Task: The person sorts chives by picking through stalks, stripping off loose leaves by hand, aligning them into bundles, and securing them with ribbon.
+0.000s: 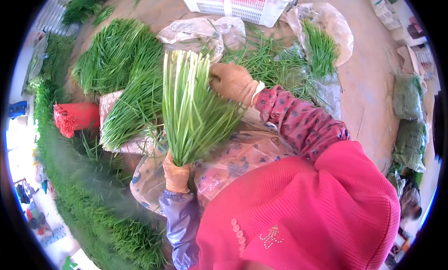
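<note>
My left hand [177,173], in a tan glove, is wrapped round the lower part of a bunch of long green stalks [189,106]. The bunch stands upright and fans out, its pale white ends at the top. At its upper right side is my right hand [232,82], also gloved, with curled fingers against the stalks; whether the fingertips hold any is hidden. Just left of the bunch, more green stalks [135,109] lie across a board [109,104]. A patterned clear plastic apron [233,162] covers my lap.
A red roll of ties [77,118] lies left of the board. Behind are a large green pile [119,55], plastic sheets [205,31], loose stalks [266,60], a white crate [238,6] and an open bag of stalks [319,48]. Filled bags [408,97] stand at the right.
</note>
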`<state>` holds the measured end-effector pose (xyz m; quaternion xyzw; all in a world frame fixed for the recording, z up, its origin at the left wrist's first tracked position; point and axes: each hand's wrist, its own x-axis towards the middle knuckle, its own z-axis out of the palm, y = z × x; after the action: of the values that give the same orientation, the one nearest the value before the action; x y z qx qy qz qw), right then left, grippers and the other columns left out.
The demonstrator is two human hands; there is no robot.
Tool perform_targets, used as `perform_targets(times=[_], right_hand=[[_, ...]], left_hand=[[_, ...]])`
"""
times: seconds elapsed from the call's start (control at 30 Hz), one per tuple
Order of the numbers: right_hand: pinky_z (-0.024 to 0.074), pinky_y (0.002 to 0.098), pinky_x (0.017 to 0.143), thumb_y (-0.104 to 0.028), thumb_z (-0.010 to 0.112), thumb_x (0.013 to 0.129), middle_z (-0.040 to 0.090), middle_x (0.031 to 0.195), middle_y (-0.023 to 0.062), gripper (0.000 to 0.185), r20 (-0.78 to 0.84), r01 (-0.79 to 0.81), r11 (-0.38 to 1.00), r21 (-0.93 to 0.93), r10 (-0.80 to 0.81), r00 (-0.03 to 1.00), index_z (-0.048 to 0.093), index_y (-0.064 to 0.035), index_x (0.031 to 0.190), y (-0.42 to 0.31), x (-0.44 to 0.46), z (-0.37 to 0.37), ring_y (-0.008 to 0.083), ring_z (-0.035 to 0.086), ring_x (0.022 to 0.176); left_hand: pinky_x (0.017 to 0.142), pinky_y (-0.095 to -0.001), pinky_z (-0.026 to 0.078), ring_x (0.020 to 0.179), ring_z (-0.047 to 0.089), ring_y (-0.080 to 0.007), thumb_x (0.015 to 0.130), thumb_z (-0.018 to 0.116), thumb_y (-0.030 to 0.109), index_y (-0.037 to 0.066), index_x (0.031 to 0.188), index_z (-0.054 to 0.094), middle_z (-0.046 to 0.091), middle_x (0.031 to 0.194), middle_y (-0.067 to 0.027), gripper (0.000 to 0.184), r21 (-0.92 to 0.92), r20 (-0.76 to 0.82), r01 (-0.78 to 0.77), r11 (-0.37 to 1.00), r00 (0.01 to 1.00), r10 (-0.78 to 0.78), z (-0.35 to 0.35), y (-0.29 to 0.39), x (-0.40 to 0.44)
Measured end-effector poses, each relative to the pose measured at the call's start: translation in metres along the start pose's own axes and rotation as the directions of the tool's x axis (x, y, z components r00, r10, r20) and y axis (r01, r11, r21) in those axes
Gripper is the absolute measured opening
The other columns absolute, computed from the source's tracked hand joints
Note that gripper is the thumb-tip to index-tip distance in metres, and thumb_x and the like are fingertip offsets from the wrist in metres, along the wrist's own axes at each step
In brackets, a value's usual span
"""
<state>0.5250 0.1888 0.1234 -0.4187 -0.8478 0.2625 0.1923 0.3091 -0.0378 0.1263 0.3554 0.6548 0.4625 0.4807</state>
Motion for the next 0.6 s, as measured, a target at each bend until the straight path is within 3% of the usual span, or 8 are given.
perform_targets(times=[0.1,0.17,0.2,0.3,0.43,0.5,0.57,0.6], right_hand=[[0.0515,0.036,0.068,-0.018,0.058,0.083,0.067,0.076,0.0102,0.023,-0.021,-0.217,0.937,0.274,0.232,0.972,0.067,-0.0068,0.102,0.027,0.013,-0.003,0.0232,0.064,0.072],[0.0535,0.0327,0.065,-0.017,0.057,0.081,0.068,0.08,0.012,0.023,0.119,-0.479,0.762,0.436,0.478,0.87,0.067,-0.0065,0.098,0.046,0.021,-0.032,0.022,0.065,0.071],[0.0527,0.0283,0.059,-0.013,0.057,0.082,0.067,0.075,0.0079,0.023,-0.056,-0.243,0.934,0.262,0.266,0.962,0.068,-0.0059,0.101,0.078,0.018,-0.037,0.0157,0.063,0.063],[0.0518,0.0281,0.058,-0.012,0.057,0.086,0.061,0.072,0.0057,0.019,0.035,-0.539,0.492,0.683,0.716,0.698,0.069,-0.007,0.101,0.105,0.01,-0.088,0.0143,0.059,0.063],[0.0528,0.0291,0.062,-0.016,0.058,0.087,0.063,0.079,0.0046,0.019,0.105,-0.64,0.539,0.547,0.715,0.692,0.069,-0.0052,0.099,0.119,-0.01,-0.12,0.0157,0.059,0.069],[0.0547,0.0311,0.071,-0.024,0.059,0.089,0.068,0.092,0.0092,0.026,-0.119,-0.478,0.878,0.002,0.475,0.872,0.067,-0.003,0.103,0.074,-0.02,-0.128,0.0189,0.063,0.075],[0.0509,0.0374,0.09,-0.033,0.062,0.088,0.064,0.115,0.0183,0.037,-0.098,-0.203,0.9,0.386,0.259,0.961,0.064,-0.0029,0.11,0.04,-0.024,-0.111,0.0269,0.064,0.094],[0.0447,0.0399,0.098,-0.037,0.063,0.087,0.056,0.125,0.0205,0.043,-0.159,-0.036,0.983,0.181,0.065,0.985,0.063,-0.0026,0.111,0.017,-0.025,-0.101,0.0298,0.058,0.106]], left_hand=[[0.072,-0.0252,0.05,0.083,0.061,-0.0103,0.081,0.07,0.002,0.001,0.113,0.062,0.067,0.095,-0.0023,0.033,-0.093,0.008,0.125,0.988,0.992,-0.125,-0.013,0.004,-0.012],[0.061,-0.0238,0.048,0.072,0.058,-0.0086,0.084,0.069,0.005,0.001,0.113,0.06,0.065,0.088,-0.0002,0.031,-0.164,0.031,0.092,0.982,0.996,-0.088,-0.019,-0.004,-0.012],[0.061,-0.0238,0.048,0.072,0.058,-0.0086,0.084,0.069,0.005,0.001,0.113,0.06,0.065,0.088,-0.0002,0.031,-0.17,0.024,0.091,0.981,0.996,-0.088,-0.017,-0.001,-0.014],[0.059,-0.0237,0.048,0.07,0.059,-0.0095,0.084,0.069,0.008,0.002,0.114,0.058,0.065,0.088,-0.0019,0.032,-0.244,0.002,0.067,0.967,0.998,-0.069,-0.011,0.005,-0.013],[0.045,-0.0242,0.039,0.055,0.052,-0.0123,0.081,0.063,0.0,0.004,0.102,0.055,0.058,0.073,-0.0035,0.023,-0.166,-0.108,0.029,0.986,0.993,-0.048,-0.007,0.012,-0.009],[0.045,-0.024,0.04,0.054,0.052,-0.0122,0.079,0.063,-0.001,0.004,0.099,0.056,0.058,0.071,-0.0039,0.022,-0.237,-0.147,0.081,0.968,0.982,-0.118,-0.006,0.013,-0.008],[0.046,-0.0235,0.041,0.051,0.051,-0.0119,0.077,0.063,-0.003,0.003,0.095,0.057,0.058,0.068,-0.004,0.019,-0.135,-0.136,0.037,0.99,0.989,-0.055,-0.012,0.001,-0.002],[0.046,-0.0235,0.041,0.051,0.051,-0.0119,0.077,0.063,-0.003,0.003,0.095,0.057,0.058,0.068,-0.004,0.019,-0.129,-0.142,0.027,0.991,0.989,-0.046,-0.011,0.002,0.0]])
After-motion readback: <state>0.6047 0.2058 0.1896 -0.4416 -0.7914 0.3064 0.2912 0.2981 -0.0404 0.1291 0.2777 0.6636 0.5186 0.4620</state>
